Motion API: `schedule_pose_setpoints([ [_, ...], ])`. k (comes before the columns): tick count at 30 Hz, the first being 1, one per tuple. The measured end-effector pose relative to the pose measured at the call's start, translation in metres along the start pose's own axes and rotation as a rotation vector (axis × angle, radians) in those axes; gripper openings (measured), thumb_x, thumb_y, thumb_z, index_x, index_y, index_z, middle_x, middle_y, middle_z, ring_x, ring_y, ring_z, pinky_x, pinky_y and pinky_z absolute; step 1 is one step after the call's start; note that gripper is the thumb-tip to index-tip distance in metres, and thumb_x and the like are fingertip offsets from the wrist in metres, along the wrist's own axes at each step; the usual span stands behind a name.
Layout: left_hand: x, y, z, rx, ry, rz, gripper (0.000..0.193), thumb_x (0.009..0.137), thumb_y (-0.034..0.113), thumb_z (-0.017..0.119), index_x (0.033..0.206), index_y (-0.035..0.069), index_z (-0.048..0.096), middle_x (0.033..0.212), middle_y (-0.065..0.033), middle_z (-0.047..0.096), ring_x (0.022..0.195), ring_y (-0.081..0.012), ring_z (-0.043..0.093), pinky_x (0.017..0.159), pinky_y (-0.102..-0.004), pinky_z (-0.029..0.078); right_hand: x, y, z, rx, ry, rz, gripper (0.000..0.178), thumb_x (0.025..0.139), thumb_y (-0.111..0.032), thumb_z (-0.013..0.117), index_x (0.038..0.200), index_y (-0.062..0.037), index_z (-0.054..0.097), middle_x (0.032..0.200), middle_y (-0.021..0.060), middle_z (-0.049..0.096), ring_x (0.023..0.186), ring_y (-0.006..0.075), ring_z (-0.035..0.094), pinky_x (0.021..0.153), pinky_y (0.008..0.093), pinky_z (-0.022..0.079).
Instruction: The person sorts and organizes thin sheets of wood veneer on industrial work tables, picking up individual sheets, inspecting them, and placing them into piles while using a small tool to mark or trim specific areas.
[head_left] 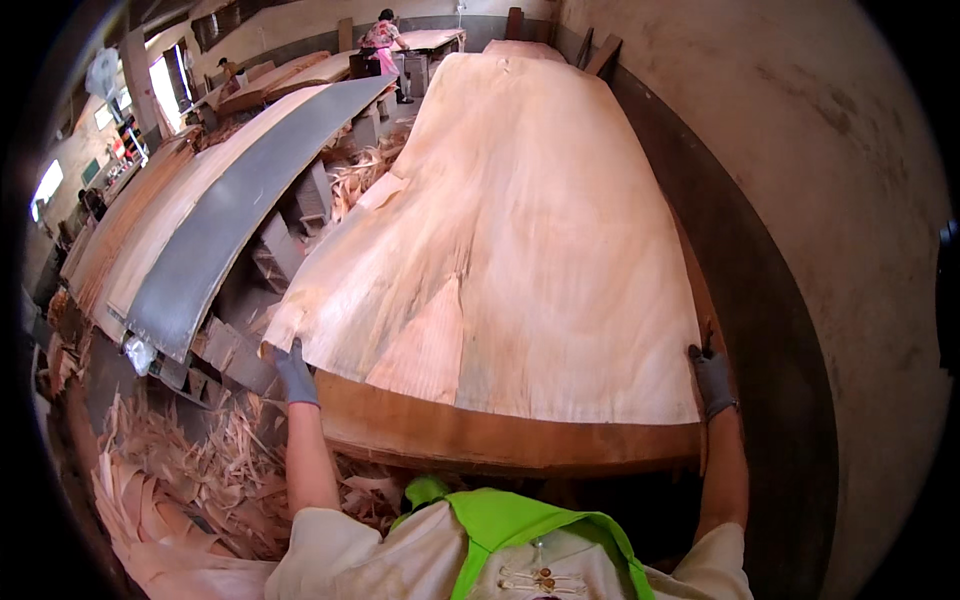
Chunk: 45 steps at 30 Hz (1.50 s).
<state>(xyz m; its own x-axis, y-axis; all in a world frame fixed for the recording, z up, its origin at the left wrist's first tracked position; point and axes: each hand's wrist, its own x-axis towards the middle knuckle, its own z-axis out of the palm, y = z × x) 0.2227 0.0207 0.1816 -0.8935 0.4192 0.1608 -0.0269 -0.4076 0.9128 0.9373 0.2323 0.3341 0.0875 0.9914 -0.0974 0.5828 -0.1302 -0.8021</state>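
A large, pale wood veneer sheet [570,250] stretches away from me over a brown bench or stack [480,435]. A split runs up from its near edge, beside a pinkish triangular patch [428,345]. My left hand [295,374], in a grey glove, is closed on the sheet's near left corner. At the near right corner, my right hand [713,382], also gloved, grips the side edge, its fingers partly hidden. A small dark shape juts up by those fingers; I cannot make out whether it is a fingertip or a tool.
Veneer scraps [200,470] heap up on the floor at my left. Beyond them, a long grey-topped table [240,190] stands on blocks [285,245]. A wall [830,200] with a dark lower band runs along the right. Another person [383,45] works at a far table.
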Motion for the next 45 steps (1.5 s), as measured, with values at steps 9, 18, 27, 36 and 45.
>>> schedule_pose_setpoints([
  [9, -0.096, -0.038, 0.026, 0.264, 0.103, -0.022, 0.073, 0.088, 0.006, 0.055, 0.143, -0.004, 0.009, 0.149, -0.0166, 0.019, 0.133, -0.0238, 0.028, 0.109, -0.0309, 0.022, 0.036, 0.085, -0.026, -0.099, 0.113, -0.232, 0.037, 0.088, -0.021, 0.056, 0.111, 0.0073, 0.057, 0.106, 0.0211, 0.062, 0.094, 0.0287, 0.059, 0.081, 0.0366, 0.045],
  [18, -0.159, -0.042, 0.062, 0.423, 0.109, -0.162, 0.078, 0.085, -0.002, 0.056, 0.144, -0.004, 0.005, 0.150, -0.0159, 0.015, 0.135, -0.0249, 0.023, 0.109, -0.0291, 0.020, 0.057, 0.152, -0.031, -0.317, 0.158, -0.070, 0.032, 0.086, -0.019, 0.059, 0.106, 0.0071, 0.058, 0.081, 0.0146, 0.062, 0.073, 0.0190, 0.056, 0.068, 0.0335, 0.044],
  [27, -0.144, -0.088, 0.004, -0.323, 0.234, -0.378, 0.067, 0.089, 0.011, 0.054, 0.145, 0.010, 0.017, 0.137, -0.0117, 0.038, 0.118, -0.0260, 0.046, 0.098, -0.0391, 0.040, 0.046, 0.145, -0.026, -0.507, 0.165, -0.035, 0.044, 0.089, -0.035, 0.054, 0.100, 0.0071, 0.060, 0.094, 0.0284, 0.061, 0.087, 0.0413, 0.059, 0.072, 0.0458, 0.046],
  [36, -0.132, -0.112, 0.001, 0.147, 0.345, -0.238, 0.056, 0.090, 0.011, 0.052, 0.140, 0.000, 0.028, 0.137, -0.0120, 0.040, 0.117, -0.0240, 0.046, 0.099, -0.0344, 0.038, 0.065, 0.186, -0.027, -0.598, 0.252, 0.005, 0.037, 0.085, -0.029, 0.059, 0.093, 0.0077, 0.062, 0.083, 0.0243, 0.064, 0.078, 0.0374, 0.062, 0.069, 0.0425, 0.047],
  [45, -0.173, -0.116, -0.014, 0.030, 0.545, -0.118, 0.063, 0.083, -0.009, 0.041, 0.142, 0.007, 0.027, 0.135, -0.0076, 0.042, 0.114, -0.0223, 0.046, 0.098, -0.0343, 0.039, 0.052, 0.233, -0.009, -0.448, 0.198, 0.132, 0.035, 0.085, -0.027, 0.058, 0.097, 0.0059, 0.062, 0.089, 0.0265, 0.063, 0.084, 0.0395, 0.061, 0.072, 0.0428, 0.047],
])
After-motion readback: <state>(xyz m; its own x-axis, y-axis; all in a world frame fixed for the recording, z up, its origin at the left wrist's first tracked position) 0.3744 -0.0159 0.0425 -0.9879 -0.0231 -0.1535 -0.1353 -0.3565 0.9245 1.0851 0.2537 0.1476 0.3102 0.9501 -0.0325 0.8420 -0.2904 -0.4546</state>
